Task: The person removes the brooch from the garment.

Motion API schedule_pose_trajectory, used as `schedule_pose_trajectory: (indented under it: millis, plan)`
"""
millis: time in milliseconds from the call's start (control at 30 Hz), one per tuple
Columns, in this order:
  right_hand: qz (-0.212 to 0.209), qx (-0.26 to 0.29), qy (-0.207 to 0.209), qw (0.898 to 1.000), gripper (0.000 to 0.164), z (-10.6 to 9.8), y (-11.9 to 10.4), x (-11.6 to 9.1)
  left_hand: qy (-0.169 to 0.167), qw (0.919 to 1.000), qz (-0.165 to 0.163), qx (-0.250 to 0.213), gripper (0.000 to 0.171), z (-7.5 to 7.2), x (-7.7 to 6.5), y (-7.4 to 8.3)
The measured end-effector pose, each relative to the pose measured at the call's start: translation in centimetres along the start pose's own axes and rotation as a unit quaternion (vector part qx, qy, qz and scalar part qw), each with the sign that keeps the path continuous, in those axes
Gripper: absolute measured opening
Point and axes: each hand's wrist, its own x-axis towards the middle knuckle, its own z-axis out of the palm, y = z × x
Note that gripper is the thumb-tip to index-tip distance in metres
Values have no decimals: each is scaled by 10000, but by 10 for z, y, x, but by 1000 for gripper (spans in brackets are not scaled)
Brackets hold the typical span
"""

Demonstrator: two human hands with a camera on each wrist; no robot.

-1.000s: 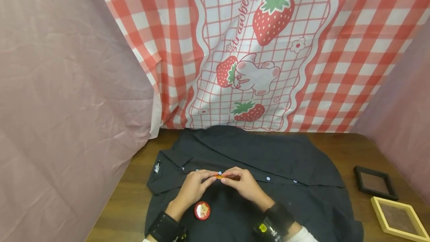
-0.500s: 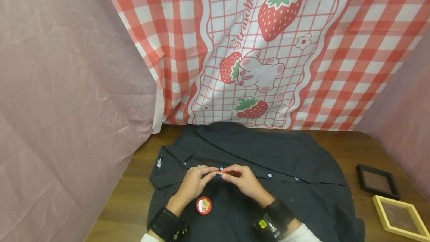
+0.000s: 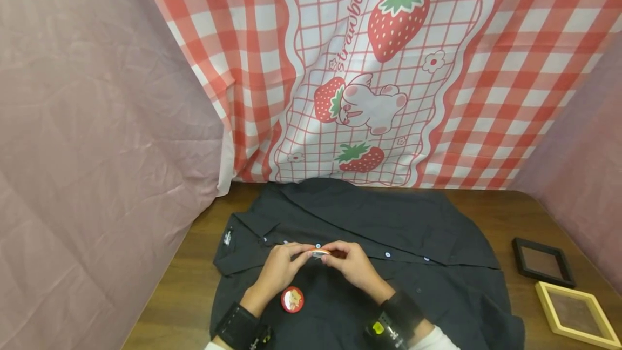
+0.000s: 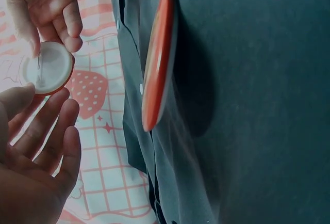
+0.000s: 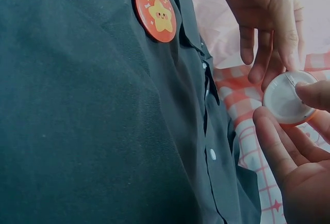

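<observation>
Between both hands, above a dark button-up shirt (image 3: 379, 307), a round pin badge (image 3: 318, 253) is held. Its white back with a metal pin faces the wrist cameras, and an orange-red edge shows. My left hand (image 3: 279, 266) pinches the badge's left side between thumb and fingers, the thumb near the pin. The right hand (image 3: 355, 266) pinches the opposite side, its thumb over the back in the right wrist view. A second badge (image 5: 156, 12), red with a yellow star, is on the shirt nearer the body. The held badge's front is hidden.
The shirt covers much of the wooden table (image 3: 167, 296), collar to the left, with several pale buttons along its placket. At right lie a black frame (image 3: 520, 263) and a yellow frame (image 3: 549, 307). A checked strawberry cloth (image 3: 257, 69) hangs behind.
The held badge has tilted, so its pale back now shows more from the head view, where orange showed earlier. Both hands keep their pinch in nearly the same place.
</observation>
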Motion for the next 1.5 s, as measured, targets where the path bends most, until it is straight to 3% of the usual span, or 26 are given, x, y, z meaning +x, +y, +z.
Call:
schedule_pose_trajectory:
  millis: [300,700,1033,1133,1267,1500]
  plan:
    - [95,71,205,9997,18,3,0,1,346,9992,201,-78,17,2,2,1]
    - [310,-111,646,9974,14,9,0,-5,371,9988,318,6,15,6,-1,2]
    - [-220,-638,955,9931,7,13,4,-7,722,9909,1024,493,16,9,-2,-2]
    - [-431,-840,1027,9902,6,13,4,-5,736,9910,992,523,15,10,-1,-2]
    - [-623,-1045,1105,9864,5,13,4,-4,678,9938,691,544,14,11,0,0]
    - [-471,-1052,1138,9868,5,16,5,-8,674,9930,589,771,14,14,-4,0]
